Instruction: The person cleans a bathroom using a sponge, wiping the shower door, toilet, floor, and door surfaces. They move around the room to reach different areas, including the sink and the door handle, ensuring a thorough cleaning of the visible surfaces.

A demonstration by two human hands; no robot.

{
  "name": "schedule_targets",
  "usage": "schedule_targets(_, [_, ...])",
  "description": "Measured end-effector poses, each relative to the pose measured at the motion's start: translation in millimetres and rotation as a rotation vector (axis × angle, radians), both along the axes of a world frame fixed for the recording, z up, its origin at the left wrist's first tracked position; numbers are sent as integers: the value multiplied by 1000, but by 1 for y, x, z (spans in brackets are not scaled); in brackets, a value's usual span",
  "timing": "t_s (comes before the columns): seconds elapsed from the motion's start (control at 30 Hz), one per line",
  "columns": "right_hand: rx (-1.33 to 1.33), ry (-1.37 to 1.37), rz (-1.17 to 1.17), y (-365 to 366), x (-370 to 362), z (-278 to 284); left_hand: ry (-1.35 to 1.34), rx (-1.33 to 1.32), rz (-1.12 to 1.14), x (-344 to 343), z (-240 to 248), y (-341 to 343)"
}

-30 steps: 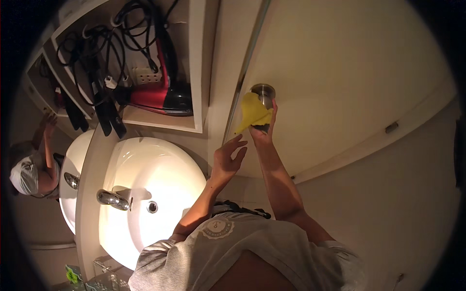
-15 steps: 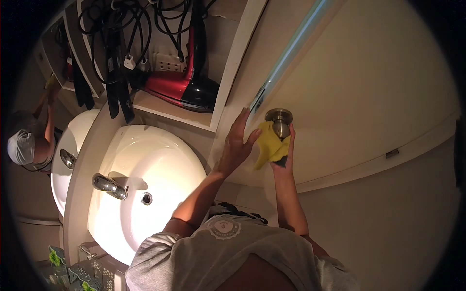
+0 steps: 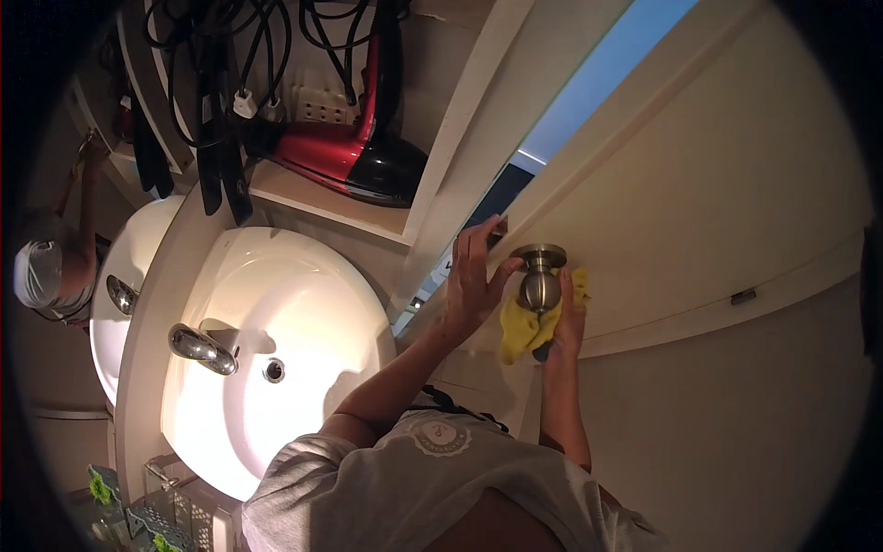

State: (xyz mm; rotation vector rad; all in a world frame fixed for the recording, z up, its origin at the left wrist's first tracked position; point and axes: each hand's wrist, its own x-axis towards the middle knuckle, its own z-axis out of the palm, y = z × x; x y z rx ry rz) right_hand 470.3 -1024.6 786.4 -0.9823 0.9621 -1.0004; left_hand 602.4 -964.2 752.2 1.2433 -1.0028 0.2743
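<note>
A round metal doorknob (image 3: 541, 287) juts from the pale door (image 3: 699, 212) right of the middle. My right hand (image 3: 571, 322) holds a bunched yellow cloth (image 3: 524, 333) around the knob's lower side, fingers up along its right. A small dark piece shows by that palm; I cannot tell what it is. Beside the door's edge, my left hand (image 3: 475, 283) has its fingers apart, the fingertips close to the latch side and the thumb reaching toward the knob's base. Nothing shows in it. The door stands ajar, with a bluish gap along its edge.
Left of me is a white washbasin (image 3: 317, 267) with a chrome faucet (image 3: 204, 349). Above it, a shelf (image 3: 331, 202) holds a red and black hair dryer (image 3: 322, 156) and tangled black cords (image 3: 262, 46). A mirror at far left reflects a person.
The door has swung wider toward me, so the gap at its edge is broader. Both hands have moved right and nearer along with the knob, and the cloth now wraps lower on it.
</note>
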Motion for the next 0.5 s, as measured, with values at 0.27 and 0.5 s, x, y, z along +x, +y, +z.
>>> schedule_targets(0.27, [-1890, 210, -578, 7, -25, 135, 48, 56, -89, -10, 4, 27])
schedule_targets(0.5, [-1792, 789, 702, 10, 19, 183, 237, 139, -206, -15, -2, 37])
